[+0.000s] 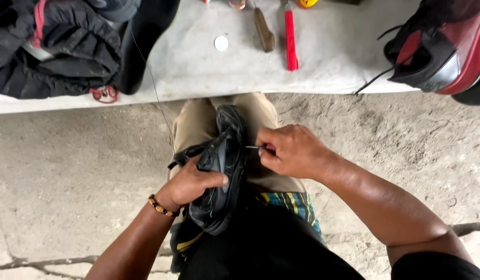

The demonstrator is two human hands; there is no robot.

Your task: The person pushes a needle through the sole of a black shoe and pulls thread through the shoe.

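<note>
Concrete floor point(69, 171) lies beneath us; our left hand point(190, 181) grips a black shoe point(221, 171) on our lap, right hand point(294, 151) pinching a needle point(254, 148) against it.

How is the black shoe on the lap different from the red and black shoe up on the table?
The black shoe is all black, gripped between knees and the left hand; the red and black shoe lies untouched on the table. A thin metal tool in the right hand pokes the black one. Both are sporty shoes.

My arms are bare below short black sleeves point(436, 265). A beaded bracelet point(161, 206) of orange and dark beads circles my left wrist. I wear khaki trousers point(196, 124) and a black top.
</note>
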